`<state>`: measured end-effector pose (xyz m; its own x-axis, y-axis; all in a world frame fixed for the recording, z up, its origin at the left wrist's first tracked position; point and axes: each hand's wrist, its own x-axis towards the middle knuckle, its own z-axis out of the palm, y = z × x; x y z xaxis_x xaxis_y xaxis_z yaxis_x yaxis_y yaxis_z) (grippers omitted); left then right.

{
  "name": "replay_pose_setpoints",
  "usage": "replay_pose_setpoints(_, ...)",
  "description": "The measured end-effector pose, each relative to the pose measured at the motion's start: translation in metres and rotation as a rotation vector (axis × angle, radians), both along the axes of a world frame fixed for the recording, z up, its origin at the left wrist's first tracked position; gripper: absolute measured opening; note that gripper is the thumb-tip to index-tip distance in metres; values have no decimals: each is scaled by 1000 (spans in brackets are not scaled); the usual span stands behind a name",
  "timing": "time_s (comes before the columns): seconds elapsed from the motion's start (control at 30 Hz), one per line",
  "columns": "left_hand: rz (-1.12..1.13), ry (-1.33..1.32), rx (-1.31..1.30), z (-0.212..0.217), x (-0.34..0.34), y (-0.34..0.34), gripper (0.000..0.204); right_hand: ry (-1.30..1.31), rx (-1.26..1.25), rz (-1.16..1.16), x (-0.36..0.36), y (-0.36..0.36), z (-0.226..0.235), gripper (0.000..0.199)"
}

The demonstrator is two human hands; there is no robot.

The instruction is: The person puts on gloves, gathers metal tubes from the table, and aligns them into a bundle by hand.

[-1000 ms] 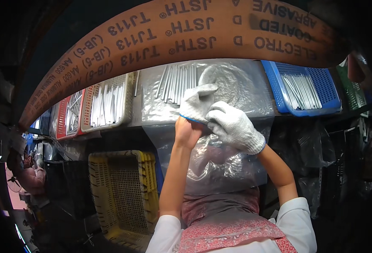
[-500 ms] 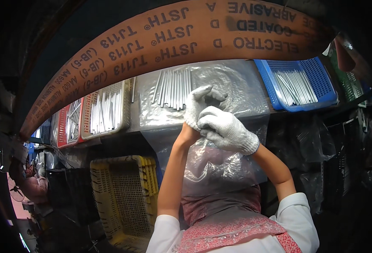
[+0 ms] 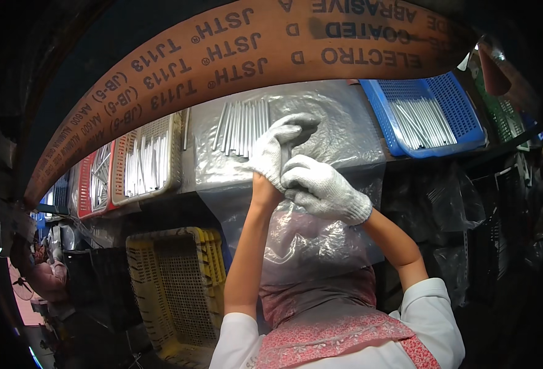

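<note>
Both of my hands wear white knit gloves and meet over the near part of a clear plastic sheet [image 3: 339, 123]. My left hand [image 3: 271, 149] is raised, its fingers stretched out and nothing in its palm. Across its wrist, my right hand [image 3: 328, 190] has its fingers closed on the cuff of the left glove [image 3: 279, 178]. Just beyond my left hand, several thin silvery metal tubes [image 3: 245, 126] lie side by side on the sheet. The sheet hangs over the table's near edge toward my red patterned apron [image 3: 333, 332].
A wide orange-brown abrasive belt [image 3: 161, 67] arches across the far side. Baskets of metal tubes stand on the table: blue [image 3: 387, 126] at right, beige [image 3: 177, 154] and red [image 3: 86, 190] at left. Stacked yellow baskets [image 3: 213, 270] sit below. Another person [image 3: 49, 277] is at far left.
The whole view has shifted slightly, so the table and baskets appear a little further left. My left fingers extend more toward the right; my right hand stays at the left glove's cuff.
</note>
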<state>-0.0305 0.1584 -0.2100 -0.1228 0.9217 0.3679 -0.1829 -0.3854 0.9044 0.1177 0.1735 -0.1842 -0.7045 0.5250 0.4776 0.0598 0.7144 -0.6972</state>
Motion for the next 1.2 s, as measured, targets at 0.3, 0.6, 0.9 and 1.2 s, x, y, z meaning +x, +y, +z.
replay_pose_setpoints(0.3, -110, -335, -66, 11, 9, 1, 42, 21, 46, 23, 0, 0, 11, 22)
replay_pose_setpoints(0.6, -345, -424, -208, 9, 1, 30, 59, -15, 57, -33, 0, 3, 6, 20)
replay_pose_setpoints(0.9, -136, -491, -28, 25, 7, 46, 50, 5, -71, 72, -5, 2, 16, 22)
replay_pose_setpoints(1.2, -534, -697, -40, 44, 8, 53, 59, -41, -164, 75, 4, 16, 31, 16)
